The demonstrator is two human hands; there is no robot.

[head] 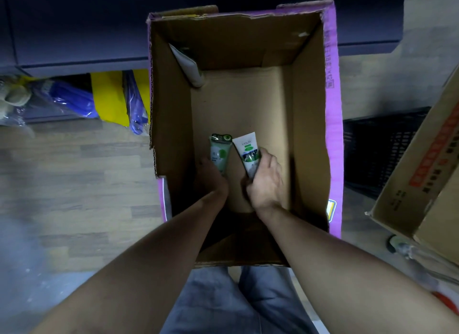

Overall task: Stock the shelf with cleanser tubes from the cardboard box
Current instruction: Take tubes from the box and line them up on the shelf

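Observation:
An open cardboard box (310, 105) with purple outer sides stands on the floor in front of me. Both my hands are down inside it. My left hand (211, 178) grips a pale green cleanser tube (219, 152). My right hand (265, 182) grips a white tube with a green label (247, 149). Both tubes point away from me, side by side, just above the box floor. A third, white tube (187, 65) leans in the far left corner of the box. The dark shelf unit (74, 30) runs across the top of the view.
Blue and yellow plastic packages (104, 97) lie under the shelf at the left. A dark plastic crate (377, 149) and a second cardboard box (427, 169) on a wheeled cart stand to the right. My legs in grey trousers (236, 301) are below the box. The floor is wood-patterned.

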